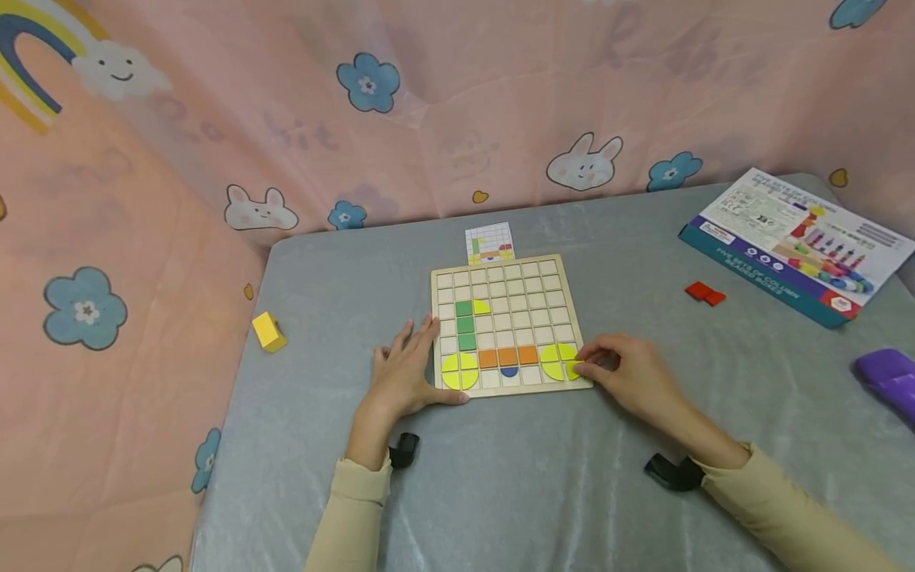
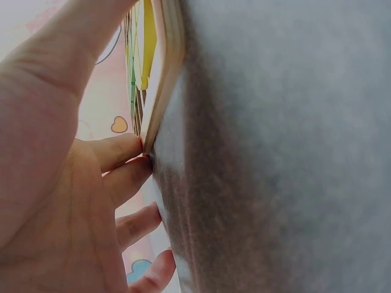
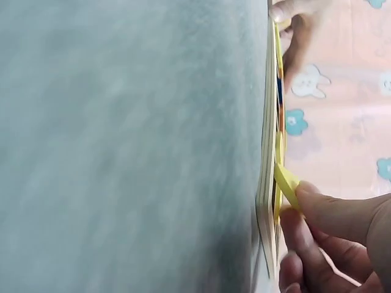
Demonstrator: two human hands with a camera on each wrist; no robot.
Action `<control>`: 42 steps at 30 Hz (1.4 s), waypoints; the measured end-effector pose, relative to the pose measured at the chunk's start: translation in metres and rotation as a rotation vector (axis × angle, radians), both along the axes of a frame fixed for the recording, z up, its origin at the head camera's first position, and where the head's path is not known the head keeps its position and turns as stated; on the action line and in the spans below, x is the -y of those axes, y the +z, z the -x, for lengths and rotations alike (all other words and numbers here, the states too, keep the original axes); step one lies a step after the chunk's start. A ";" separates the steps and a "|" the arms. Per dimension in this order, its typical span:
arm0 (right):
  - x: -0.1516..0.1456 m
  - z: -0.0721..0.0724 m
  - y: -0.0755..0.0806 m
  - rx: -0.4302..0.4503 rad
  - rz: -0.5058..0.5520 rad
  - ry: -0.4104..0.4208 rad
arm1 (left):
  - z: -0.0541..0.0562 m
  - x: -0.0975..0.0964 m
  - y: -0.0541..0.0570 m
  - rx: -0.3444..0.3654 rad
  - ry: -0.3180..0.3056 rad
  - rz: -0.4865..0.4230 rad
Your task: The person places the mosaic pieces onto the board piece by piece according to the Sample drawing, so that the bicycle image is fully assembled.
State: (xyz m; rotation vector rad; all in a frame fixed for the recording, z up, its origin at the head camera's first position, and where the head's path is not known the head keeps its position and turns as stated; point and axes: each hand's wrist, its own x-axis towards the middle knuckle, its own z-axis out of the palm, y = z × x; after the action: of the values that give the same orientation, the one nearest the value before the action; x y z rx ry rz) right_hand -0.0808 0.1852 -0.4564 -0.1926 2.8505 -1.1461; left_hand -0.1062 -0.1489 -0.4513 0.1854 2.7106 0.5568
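A wooden grid board [image 1: 511,322] lies on the grey cloth, partly filled with coloured tiles. My right hand [image 1: 636,377] pinches a yellow quarter-circle tile [image 3: 288,186] between thumb and fingers, tilted at the board's lower right corner. Beside it lie other yellow quarter-circle tiles [image 1: 554,361]. My left hand [image 1: 403,369] steadies the board's left side, fingertips at the left edge and thumb along the front edge. Orange square tiles [image 1: 507,357], a blue half-circle tile [image 1: 509,371], green square tiles [image 1: 465,324] and a yellow quarter-circle [image 1: 482,307] sit in the grid.
A pattern card [image 1: 490,241] lies behind the board. Two red tiles [image 1: 704,293] lie to the right, near a printed box [image 1: 801,242]. At the far right edge is a purple object [image 1: 886,385]. On the left stands a yellow block [image 1: 268,332]. A patterned pink curtain [image 1: 457,103] hangs behind.
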 end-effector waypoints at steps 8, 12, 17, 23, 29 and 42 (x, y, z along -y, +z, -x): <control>0.005 0.008 -0.001 0.060 -0.021 0.014 | 0.000 0.000 -0.001 -0.003 0.000 -0.011; 0.005 0.011 -0.002 0.069 -0.017 0.011 | 0.000 0.000 -0.001 -0.002 0.004 -0.010; -0.002 0.014 -0.003 0.097 -0.044 0.016 | 0.000 0.000 0.000 -0.003 0.004 -0.010; -0.035 0.022 -0.001 0.130 -0.170 -0.059 | -0.001 0.000 0.000 0.002 0.006 -0.015; -0.077 0.030 -0.005 0.058 -0.241 -0.134 | 0.000 0.000 0.000 0.002 0.004 -0.006; -0.125 0.050 0.001 0.105 -0.229 -0.229 | -0.001 -0.001 0.001 -0.001 0.000 -0.004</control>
State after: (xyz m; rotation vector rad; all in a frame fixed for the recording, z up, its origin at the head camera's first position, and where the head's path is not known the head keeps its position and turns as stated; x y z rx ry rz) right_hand -0.1312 0.3101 -0.4550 0.2051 2.9341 -0.8190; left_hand -0.1055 -0.1483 -0.4503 0.1864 2.7105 0.5617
